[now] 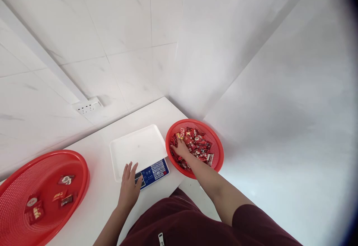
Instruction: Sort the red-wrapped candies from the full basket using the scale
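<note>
My right hand (181, 149) reaches into a round red plastic basket (219, 151) on the right. Its thumb and fingers are apart, touching the pile of red-wrapped candies (195, 141); the fingertips are partly hidden among the wrappers. My left hand (129, 184) is open, fingers spread, over the near left edge of a digital scale. The scale has a white tray (138, 147) with nothing on it and a blue keypad panel (156, 172). Part of the scale's display is behind my left thumb.
A larger red basket (84, 164) stands on the left, with several wrapped candies (66, 179) at its bottom. Everything rests on a white table (97, 186) in a corner. A power socket (87, 106) is on the tiled wall behind; a plain white wall rises at right.
</note>
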Demonstrator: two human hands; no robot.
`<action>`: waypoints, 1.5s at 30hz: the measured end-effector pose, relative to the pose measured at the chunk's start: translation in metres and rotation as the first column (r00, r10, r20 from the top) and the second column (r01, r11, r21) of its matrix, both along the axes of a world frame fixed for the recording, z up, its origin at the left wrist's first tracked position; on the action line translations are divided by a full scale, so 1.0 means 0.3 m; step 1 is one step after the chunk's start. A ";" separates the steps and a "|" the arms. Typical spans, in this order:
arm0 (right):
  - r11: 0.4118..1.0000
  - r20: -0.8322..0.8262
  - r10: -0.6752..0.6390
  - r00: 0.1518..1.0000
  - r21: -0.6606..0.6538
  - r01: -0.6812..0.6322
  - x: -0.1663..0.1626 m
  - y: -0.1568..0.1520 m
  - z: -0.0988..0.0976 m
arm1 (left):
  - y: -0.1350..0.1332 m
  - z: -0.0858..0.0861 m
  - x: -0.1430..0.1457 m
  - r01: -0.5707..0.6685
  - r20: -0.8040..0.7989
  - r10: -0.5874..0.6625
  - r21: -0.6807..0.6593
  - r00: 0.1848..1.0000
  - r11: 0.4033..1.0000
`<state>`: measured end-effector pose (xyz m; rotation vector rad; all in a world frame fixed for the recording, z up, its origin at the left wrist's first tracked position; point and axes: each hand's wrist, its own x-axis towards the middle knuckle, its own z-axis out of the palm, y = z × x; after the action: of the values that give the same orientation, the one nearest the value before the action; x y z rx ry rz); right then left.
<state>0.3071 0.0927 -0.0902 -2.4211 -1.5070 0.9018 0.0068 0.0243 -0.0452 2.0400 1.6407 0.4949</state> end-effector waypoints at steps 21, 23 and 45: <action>0.981 -0.109 -0.077 0.991 0.168 0.095 0.207 0.022 0.040 | 0.029 0.011 0.127 0.060 0.100 -0.034 -0.264 0.994 0.963; 0.966 -0.183 -0.129 0.974 0.197 0.165 0.230 -0.011 0.056 | 0.031 0.004 0.131 0.079 0.129 -0.044 -0.272 0.991 0.959; 0.968 -0.988 -0.125 0.088 -0.102 0.227 -0.120 -0.307 0.311 | 0.049 0.191 0.286 0.526 0.727 0.618 -0.666 0.299 0.529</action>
<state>0.2712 0.0006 0.0031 -1.1143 -0.5798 1.7991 0.0925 0.0389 0.0122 0.4974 0.7557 0.5770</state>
